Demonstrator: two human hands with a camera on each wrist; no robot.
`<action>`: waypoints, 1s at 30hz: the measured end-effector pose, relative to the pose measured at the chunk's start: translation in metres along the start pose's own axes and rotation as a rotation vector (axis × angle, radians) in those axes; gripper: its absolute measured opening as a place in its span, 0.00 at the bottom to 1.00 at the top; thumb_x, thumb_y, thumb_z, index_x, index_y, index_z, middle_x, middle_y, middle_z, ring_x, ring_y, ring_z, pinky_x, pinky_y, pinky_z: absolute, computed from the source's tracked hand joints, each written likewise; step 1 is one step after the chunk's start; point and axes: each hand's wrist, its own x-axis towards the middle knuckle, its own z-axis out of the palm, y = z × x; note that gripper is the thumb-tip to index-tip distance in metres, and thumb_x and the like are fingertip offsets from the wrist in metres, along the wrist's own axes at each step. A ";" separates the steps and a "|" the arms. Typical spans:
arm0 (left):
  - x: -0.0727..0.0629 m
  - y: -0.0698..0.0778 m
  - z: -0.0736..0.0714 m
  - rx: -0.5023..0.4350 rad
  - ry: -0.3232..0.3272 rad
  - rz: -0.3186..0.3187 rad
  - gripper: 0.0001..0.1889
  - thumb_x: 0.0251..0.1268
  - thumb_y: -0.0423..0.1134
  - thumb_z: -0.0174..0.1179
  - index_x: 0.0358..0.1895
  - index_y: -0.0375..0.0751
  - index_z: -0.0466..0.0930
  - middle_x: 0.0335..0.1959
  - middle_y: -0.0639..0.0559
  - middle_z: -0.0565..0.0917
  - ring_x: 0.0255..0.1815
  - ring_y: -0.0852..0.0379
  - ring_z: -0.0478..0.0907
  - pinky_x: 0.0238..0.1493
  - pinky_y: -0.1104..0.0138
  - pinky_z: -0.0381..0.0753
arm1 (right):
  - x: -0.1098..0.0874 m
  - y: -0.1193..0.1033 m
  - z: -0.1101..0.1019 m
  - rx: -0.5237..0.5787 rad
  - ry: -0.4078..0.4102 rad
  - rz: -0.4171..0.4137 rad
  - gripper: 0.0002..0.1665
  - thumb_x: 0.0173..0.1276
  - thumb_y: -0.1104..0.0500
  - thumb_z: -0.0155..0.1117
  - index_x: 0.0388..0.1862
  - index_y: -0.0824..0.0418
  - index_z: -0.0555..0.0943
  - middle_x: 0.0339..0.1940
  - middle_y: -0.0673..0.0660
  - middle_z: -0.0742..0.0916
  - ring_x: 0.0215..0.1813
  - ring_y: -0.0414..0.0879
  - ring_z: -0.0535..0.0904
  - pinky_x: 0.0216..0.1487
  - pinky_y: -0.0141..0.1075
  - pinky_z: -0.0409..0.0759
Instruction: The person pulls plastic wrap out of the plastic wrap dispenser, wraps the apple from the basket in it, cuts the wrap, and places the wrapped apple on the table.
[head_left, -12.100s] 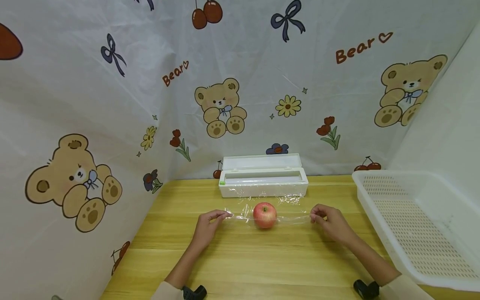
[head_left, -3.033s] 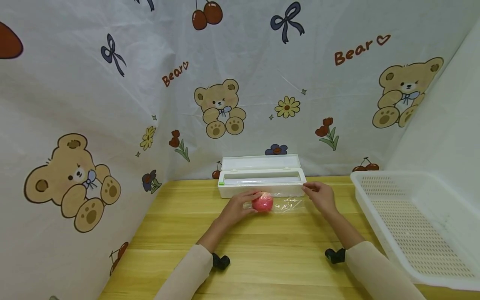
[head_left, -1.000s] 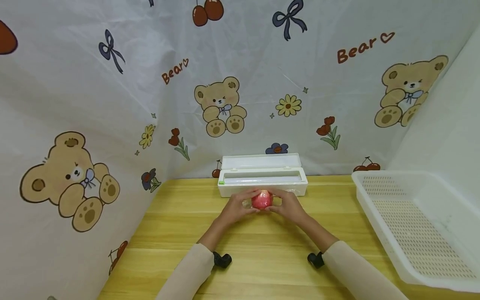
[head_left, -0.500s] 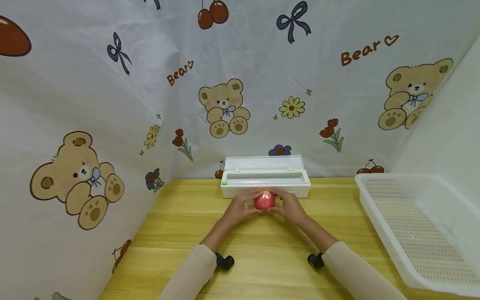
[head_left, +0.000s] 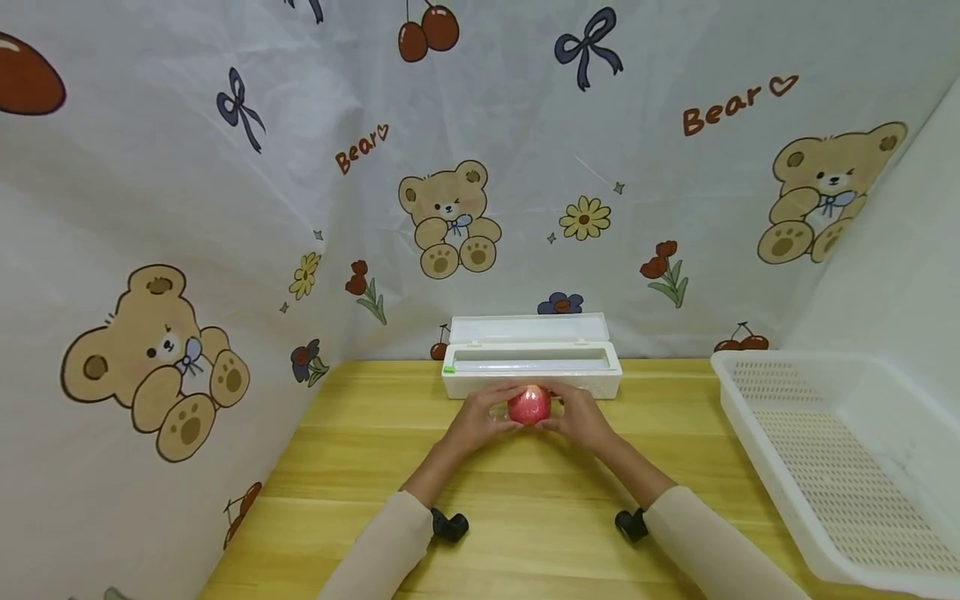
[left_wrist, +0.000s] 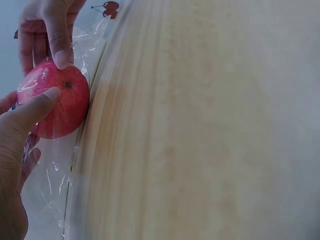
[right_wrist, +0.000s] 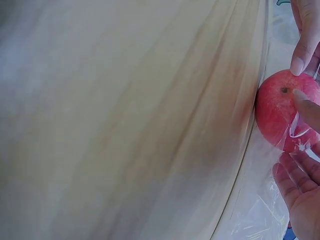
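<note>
Right in front of the cling film dispenser, a red apple [head_left: 529, 405] is held between both hands. Its dimple faces toward the person in the wrist views. Shiny cling film [left_wrist: 52, 182] covers part of the apple and trails past it. My left hand [head_left: 480, 414] grips the apple's left side, thumb [left_wrist: 42, 107] on the near face and fingers behind. From the right, my right hand [head_left: 581, 415] grips it likewise, its thumb tip [right_wrist: 300, 96] beside the dimple. The fingers on the far side are partly hidden by the apple.
The white cling film dispenser [head_left: 532, 385] has its lid [head_left: 529, 328] raised and a roll inside. A white perforated basket [head_left: 731, 417] sits at the right of the wooden table [head_left: 525, 517]. A bear-printed cloth [head_left: 510, 125] hangs behind.
At first the hands stretched film across the apple. Later the left hand held the apple near the dispenser while the right hand held the film's right side. The right hand then moved onto the apple.
</note>
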 end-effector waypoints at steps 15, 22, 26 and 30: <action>0.004 0.005 0.003 -0.015 0.007 0.030 0.36 0.48 0.37 0.81 0.65 0.39 0.80 0.65 0.43 0.80 0.67 0.45 0.76 0.66 0.57 0.76 | -0.001 0.001 0.003 -0.091 -0.001 0.000 0.44 0.46 0.60 0.88 0.64 0.61 0.79 0.58 0.59 0.86 0.57 0.55 0.83 0.60 0.50 0.82; 0.001 0.004 0.002 -0.018 -0.003 0.000 0.35 0.51 0.37 0.79 0.66 0.41 0.80 0.66 0.44 0.80 0.68 0.47 0.75 0.67 0.58 0.75 | -0.002 -0.005 0.000 -0.135 -0.027 0.019 0.45 0.47 0.56 0.88 0.65 0.58 0.80 0.59 0.57 0.86 0.59 0.56 0.82 0.62 0.52 0.80; 0.001 0.005 0.000 -0.044 -0.004 -0.009 0.35 0.52 0.39 0.79 0.67 0.43 0.79 0.66 0.45 0.80 0.68 0.50 0.75 0.67 0.59 0.75 | -0.001 -0.008 -0.005 -0.113 -0.041 0.030 0.44 0.47 0.55 0.88 0.65 0.57 0.80 0.59 0.56 0.86 0.60 0.55 0.82 0.63 0.52 0.80; 0.000 0.010 -0.003 -0.047 -0.021 -0.014 0.35 0.53 0.39 0.79 0.67 0.44 0.79 0.67 0.46 0.79 0.69 0.51 0.75 0.68 0.60 0.75 | -0.002 -0.009 -0.007 -0.091 -0.054 0.033 0.42 0.48 0.54 0.88 0.63 0.58 0.81 0.58 0.56 0.87 0.59 0.55 0.83 0.60 0.51 0.82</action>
